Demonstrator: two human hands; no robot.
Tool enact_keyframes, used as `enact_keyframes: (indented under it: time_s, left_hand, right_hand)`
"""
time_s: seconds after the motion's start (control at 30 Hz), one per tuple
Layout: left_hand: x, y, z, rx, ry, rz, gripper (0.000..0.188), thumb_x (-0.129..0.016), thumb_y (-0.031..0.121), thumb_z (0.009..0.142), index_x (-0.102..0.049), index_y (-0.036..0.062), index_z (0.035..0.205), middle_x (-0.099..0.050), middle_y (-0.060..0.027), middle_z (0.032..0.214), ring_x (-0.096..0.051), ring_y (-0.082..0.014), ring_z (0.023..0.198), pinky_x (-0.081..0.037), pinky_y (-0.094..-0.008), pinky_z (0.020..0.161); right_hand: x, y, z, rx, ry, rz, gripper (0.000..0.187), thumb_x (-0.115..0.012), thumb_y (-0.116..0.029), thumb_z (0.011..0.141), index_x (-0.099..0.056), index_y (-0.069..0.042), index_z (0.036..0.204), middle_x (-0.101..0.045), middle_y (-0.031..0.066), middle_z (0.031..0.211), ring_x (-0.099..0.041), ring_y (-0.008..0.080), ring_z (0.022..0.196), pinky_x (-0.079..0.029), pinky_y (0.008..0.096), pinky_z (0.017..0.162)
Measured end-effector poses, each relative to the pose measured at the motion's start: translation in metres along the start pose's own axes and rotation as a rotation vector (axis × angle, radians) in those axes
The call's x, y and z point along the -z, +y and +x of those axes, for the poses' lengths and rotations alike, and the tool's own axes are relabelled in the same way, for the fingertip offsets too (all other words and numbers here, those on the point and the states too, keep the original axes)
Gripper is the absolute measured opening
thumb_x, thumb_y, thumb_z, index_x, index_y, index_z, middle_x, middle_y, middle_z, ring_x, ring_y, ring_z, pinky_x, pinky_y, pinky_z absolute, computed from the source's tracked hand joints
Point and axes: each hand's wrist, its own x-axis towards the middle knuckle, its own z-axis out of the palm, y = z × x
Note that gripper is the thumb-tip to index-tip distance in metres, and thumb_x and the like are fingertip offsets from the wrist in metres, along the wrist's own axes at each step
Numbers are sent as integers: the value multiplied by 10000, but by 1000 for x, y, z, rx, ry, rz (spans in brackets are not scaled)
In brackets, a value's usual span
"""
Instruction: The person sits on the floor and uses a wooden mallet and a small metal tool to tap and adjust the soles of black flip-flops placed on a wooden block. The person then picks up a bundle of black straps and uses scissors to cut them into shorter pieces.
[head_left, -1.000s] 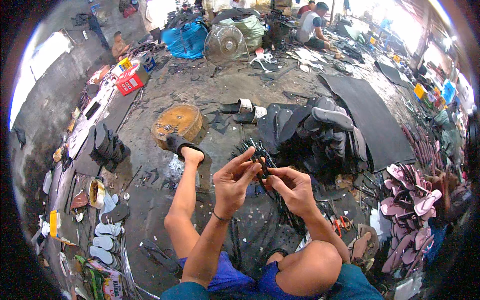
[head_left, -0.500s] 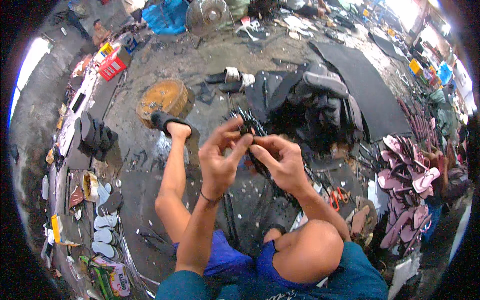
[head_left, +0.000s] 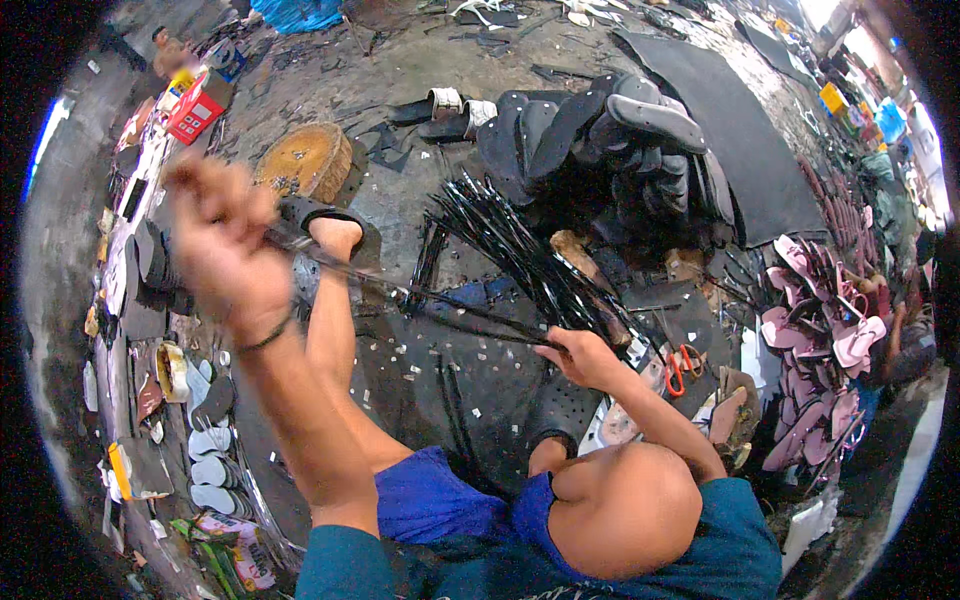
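Note:
A long black strip (head_left: 450,309) stretches slantwise between my two hands. My left hand (head_left: 228,235), smeared by motion, is raised at the left with the far end of the strip at its closed fingers. My right hand (head_left: 588,358) pinches the other end near the middle, thumb against fingers. Just beyond the right hand lies a bundle of shiny black strips (head_left: 515,255), fanned out on the floor. A few shorter black strips (head_left: 429,265) lie left of that bundle.
Dark shoe soles (head_left: 640,130) are heaped beyond the bundle, beside a black sheet (head_left: 720,150). Orange-handled scissors (head_left: 683,370) lie to the right, near a stack of pink sandals (head_left: 810,350). A round wooden block (head_left: 310,165) stands by my left foot. Grey soles (head_left: 212,470) line the left.
My hands, close together before, have drawn apart. The left swung up and left, the right moved down and right, and the black strip now spans between them.

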Motion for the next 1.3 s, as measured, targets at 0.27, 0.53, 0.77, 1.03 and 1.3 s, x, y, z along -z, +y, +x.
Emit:
enact_keyframes:
  time_s: [0.27,0.53,0.77,1.03,1.3]
  left_hand:
    - [2,-17,-78,464,-83,-138,303,-373,410,1049,-519,159,960,-362,64,649,-246,-42,474,-211,-214,363]
    - [9,-56,-113,729,177,87,317,-379,392,1052,-526,125,964,-428,12,654,-310,-64,470,-254,-213,407]
    - [15,-128,-106,798,31,347,271,-562,314,994,-593,67,1101,-566,17,765,-368,-4,494,-285,-173,407]
    - [-24,-130,-76,578,-136,401,274,-664,170,932,-642,12,1154,-724,-26,947,-444,16,526,-310,-172,429]
    - [-15,-100,-72,460,-19,327,241,-607,194,974,-659,56,1164,-714,-50,992,-417,13,523,-315,-159,429]
  right_hand:
    - [17,26,161,-205,179,-434,244,-613,-267,855,-712,-44,851,-696,191,846,-687,380,845,-553,469,753]
    - [-33,63,222,-366,268,-297,256,-650,-283,884,-698,-54,987,-686,197,962,-661,394,931,-527,488,833]
    - [54,-5,145,86,516,344,191,-628,-158,921,-694,8,987,-701,127,767,-681,187,692,-515,311,650]
    - [45,-86,59,-42,301,509,276,-664,-175,918,-666,17,1116,-718,120,866,-663,124,697,-525,265,646]
    - [36,-110,49,-26,375,716,200,-622,-121,943,-676,25,1068,-718,73,910,-632,90,813,-513,249,734]
